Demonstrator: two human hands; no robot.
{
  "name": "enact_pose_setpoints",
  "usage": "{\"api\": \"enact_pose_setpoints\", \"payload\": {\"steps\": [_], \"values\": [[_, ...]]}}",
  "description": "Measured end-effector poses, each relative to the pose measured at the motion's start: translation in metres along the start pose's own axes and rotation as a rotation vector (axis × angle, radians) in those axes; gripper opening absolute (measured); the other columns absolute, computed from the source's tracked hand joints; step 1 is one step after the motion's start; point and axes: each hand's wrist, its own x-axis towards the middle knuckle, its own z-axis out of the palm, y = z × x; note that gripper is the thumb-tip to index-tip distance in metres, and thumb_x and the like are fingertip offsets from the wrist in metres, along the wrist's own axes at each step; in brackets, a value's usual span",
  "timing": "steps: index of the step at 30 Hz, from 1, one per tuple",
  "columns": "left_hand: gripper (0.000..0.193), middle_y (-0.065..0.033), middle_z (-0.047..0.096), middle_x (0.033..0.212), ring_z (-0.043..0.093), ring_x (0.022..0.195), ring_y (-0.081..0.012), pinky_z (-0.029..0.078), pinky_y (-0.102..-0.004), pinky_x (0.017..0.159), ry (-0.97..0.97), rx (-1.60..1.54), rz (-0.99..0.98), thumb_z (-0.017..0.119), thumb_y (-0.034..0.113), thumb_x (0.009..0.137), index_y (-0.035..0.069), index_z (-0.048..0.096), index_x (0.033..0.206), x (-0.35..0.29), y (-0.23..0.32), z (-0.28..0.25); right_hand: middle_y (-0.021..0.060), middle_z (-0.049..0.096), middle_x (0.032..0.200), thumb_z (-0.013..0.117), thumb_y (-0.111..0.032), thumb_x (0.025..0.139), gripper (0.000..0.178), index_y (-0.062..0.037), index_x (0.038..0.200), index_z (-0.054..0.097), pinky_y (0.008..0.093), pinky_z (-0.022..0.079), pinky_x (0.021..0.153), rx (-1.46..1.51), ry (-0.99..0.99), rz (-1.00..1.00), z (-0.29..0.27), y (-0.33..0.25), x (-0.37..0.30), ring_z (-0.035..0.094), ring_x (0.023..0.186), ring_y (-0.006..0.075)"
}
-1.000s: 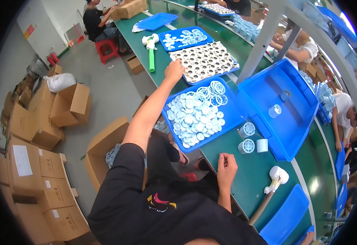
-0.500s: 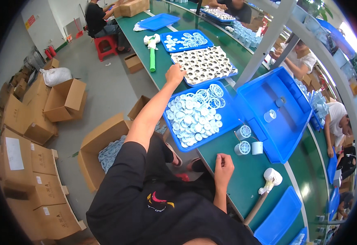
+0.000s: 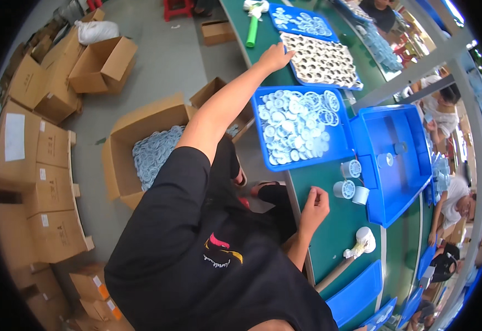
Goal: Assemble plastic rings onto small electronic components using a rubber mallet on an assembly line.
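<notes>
My left hand (image 3: pixel 275 57) is reached out to the near left edge of a white moulded tray with dark round pockets (image 3: pixel 321 62). Its fingers are pinched together there; what they hold, if anything, is hidden. Below that arm's reach lies a blue tray (image 3: pixel 338 142) heaped with pale blue discs (image 3: pixel 290 129) and thin spoked rings (image 3: pixel 329 113). My right hand (image 3: pixel 313 211) hovers by the table's front edge with curled fingers, and nothing in them can be made out. Pale round cups (image 3: pixel 344 190) stand just beyond it, beside a deep blue bin (image 3: pixel 390 187) containing two more cups.
A mallet with a white wrapped head (image 3: pixel 365 238) lies to the right, near an overlapping blue tray (image 3: pixel 357 292). Farther off are a green-handled mallet (image 3: pixel 252 32) and a metal post (image 3: pixel 387 91). An open carton of parts (image 3: pixel 119 160) stands on the floor. Co-workers sit across the table.
The whole view has swung, so the table sits higher and farther right in it. My left hand stays at the pocketed tray's edge; my right hand remains curled near the cups.
</notes>
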Motion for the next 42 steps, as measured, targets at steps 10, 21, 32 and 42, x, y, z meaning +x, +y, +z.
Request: {"api": "enact_pose_setpoints", "payload": {"steps": [10, 21, 32, 42], "values": [[0.048, -0.0273, 0.072, 0.111, 0.066, 0.107, -0.0480, 0.053, -0.0527, 0.091, 0.324, 0.003, -0.317, 0.059, 0.046, 0.104, -0.001, 0.068, 0.108, -0.286, -0.257, -0.115, 0.0086, 0.069, 0.091, 0.065, -0.016, 0.106, 0.020, 0.0036, 0.107, 0.071, 0.0312, 0.051, 0.072, -0.127, -0.075, -0.032, -0.003, 0.002, -0.002, 0.062, 0.080, 0.0160], [0.047, -0.0195, 0.075, 0.107, 0.068, 0.109, -0.0401, 0.049, -0.0522, 0.101, 0.090, 0.540, -0.810, 0.063, 0.049, 0.100, 0.004, 0.075, 0.108, -0.588, -0.287, -0.119, 0.0092, 0.066, 0.093, 0.065, -0.001, 0.101, 0.007, 0.0036, 0.102, 0.071, 0.0282, 0.050, 0.075, 0.102, -0.602, -0.070, 0.096, -0.051, -0.070, 0.063, 0.085, 0.0166], [0.053, -0.0230, 0.077, 0.098, 0.075, 0.085, -0.0441, 0.059, -0.0537, 0.077, -0.085, 0.367, -1.108, 0.056, 0.057, 0.102, 0.008, 0.076, 0.110, -0.539, -0.341, -0.105, 0.0312, 0.048, 0.143, 0.071, -0.041, 0.098, 0.074, 0.0040, 0.151, 0.044, 0.0461, 0.047, 0.110, -0.085, -1.623, -0.327, 0.418, -0.024, -0.175, 0.056, 0.128, 0.0456], [0.041, -0.0138, 0.068, 0.127, 0.074, 0.096, -0.0367, 0.058, -0.0495, 0.083, -0.040, 0.222, -1.248, 0.069, 0.043, 0.096, 0.013, 0.070, 0.123, -0.521, -0.350, -0.109, 0.0423, 0.026, 0.161, 0.077, -0.065, 0.082, 0.115, 0.0087, 0.158, 0.032, 0.0528, 0.037, 0.121, -0.678, -1.572, 0.133, 0.689, 0.086, -0.211, 0.039, 0.146, 0.0563]]}}
